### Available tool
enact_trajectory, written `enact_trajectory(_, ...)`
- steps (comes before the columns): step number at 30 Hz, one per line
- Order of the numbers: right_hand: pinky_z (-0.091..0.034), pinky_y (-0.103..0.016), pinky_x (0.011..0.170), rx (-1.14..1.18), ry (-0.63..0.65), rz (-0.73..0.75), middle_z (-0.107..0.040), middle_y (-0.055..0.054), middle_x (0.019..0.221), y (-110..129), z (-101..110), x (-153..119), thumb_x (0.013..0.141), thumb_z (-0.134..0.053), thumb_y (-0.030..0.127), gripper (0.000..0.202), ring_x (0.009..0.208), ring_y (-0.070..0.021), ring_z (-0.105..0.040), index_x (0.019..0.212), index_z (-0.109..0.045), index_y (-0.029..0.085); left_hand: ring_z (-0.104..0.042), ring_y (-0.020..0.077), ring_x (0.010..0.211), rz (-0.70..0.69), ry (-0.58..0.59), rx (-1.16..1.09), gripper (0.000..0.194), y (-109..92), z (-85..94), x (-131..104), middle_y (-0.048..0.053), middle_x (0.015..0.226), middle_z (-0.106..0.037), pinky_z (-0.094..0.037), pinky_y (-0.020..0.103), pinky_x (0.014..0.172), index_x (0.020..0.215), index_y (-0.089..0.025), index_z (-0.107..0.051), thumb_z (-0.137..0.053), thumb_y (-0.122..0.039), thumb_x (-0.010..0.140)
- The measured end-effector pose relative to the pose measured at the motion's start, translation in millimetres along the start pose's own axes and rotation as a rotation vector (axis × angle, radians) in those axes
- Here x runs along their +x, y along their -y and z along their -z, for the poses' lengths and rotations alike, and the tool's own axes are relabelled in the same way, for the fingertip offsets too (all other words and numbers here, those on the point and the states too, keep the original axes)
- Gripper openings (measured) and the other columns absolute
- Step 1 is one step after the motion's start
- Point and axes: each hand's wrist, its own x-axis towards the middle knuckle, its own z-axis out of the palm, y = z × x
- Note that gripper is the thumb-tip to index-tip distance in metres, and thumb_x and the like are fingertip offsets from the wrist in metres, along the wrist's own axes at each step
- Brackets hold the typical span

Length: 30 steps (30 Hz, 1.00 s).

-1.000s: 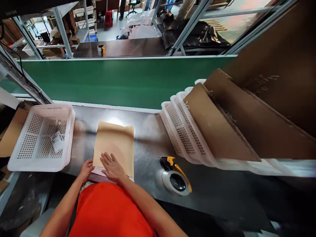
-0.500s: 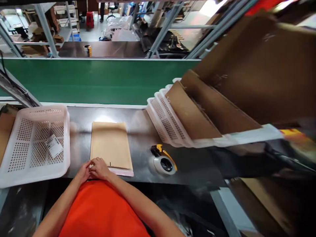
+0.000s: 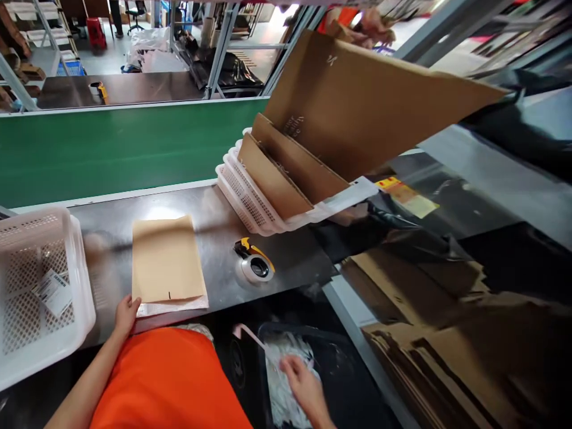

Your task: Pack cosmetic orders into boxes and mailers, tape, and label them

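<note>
Tan paper envelope (image 3: 166, 260) lying flat on the steel counter (image 3: 286, 262), long axis running away from the body, pale flap end overhanging the near edge. Left hand (image 3: 126, 314) resting at the envelope's near left corner, fingers loosely open and touching the edge, gripping nothing. Right hand (image 3: 300, 376) reaching well away to the right and below counter level, over a dark bin (image 3: 333, 363) of white strips (image 3: 283, 381), pinching a thin pale strip (image 3: 252, 336) between fingertips. Envelope therefore sitting up and to the left of the right hand, with the left hand far nearer. Yellow tape dispenser (image 3: 254, 264) standing just right of the envelope; white basket (image 3: 42, 292) sitting to its left.
</note>
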Motion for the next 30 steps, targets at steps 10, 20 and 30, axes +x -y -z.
enact_trajectory(10, -0.054, -0.066, 0.094, -0.532, -0.347, 0.099, -0.06, -0.032, 0.14, -97.9, 35.0, 20.6, 0.082, -0.046, 0.045, 0.06, 0.122, -0.0472, -0.066, 0.128, -0.07, 0.015, -0.032, 0.0355, 0.156, -1.068, 0.321, 1.129, 0.075, -29.6, 20.2, -26.1, 0.015, 0.165, -0.041, -0.025, 0.055, 0.127, 0.162, -0.02, -0.038, -0.057, -0.043, 0.094)
enact_trajectory(20, -0.016, -0.056, 0.13, -0.612, 0.66, 1.11, -0.04, -0.014, 0.165, 117.9, -113.9, 156.0, 0.087, -0.074, 0.05, 0.087, 0.157, -0.0303, -0.029, 0.161, -0.038, 0.021, -0.04, 0.0303, 0.152, -0.965, 0.562, 1.423, 0.06, -49.5, 36.8, -4.4, 0.012, 0.164, -0.044, -0.024, 0.051, 0.128, 0.153, -0.023, -0.052, -0.057, -0.025, 0.093)
enact_trajectory(30, -0.041, -0.05, 0.12, -0.268, 0.503, 0.929, -0.072, -0.007, 0.135, 88.6, -111.8, 170.0, 0.103, -0.049, 0.039, 0.034, 0.137, -0.0236, -0.059, 0.116, -0.078, 0.026, -0.054, 0.0273, 0.142, -0.709, 0.361, 0.951, 0.03, -29.9, 51.4, 2.2, 0.006, 0.136, -0.072, -0.043, 0.051, 0.119, 0.101, -0.025, -0.079, -0.052, -0.037, 0.1)
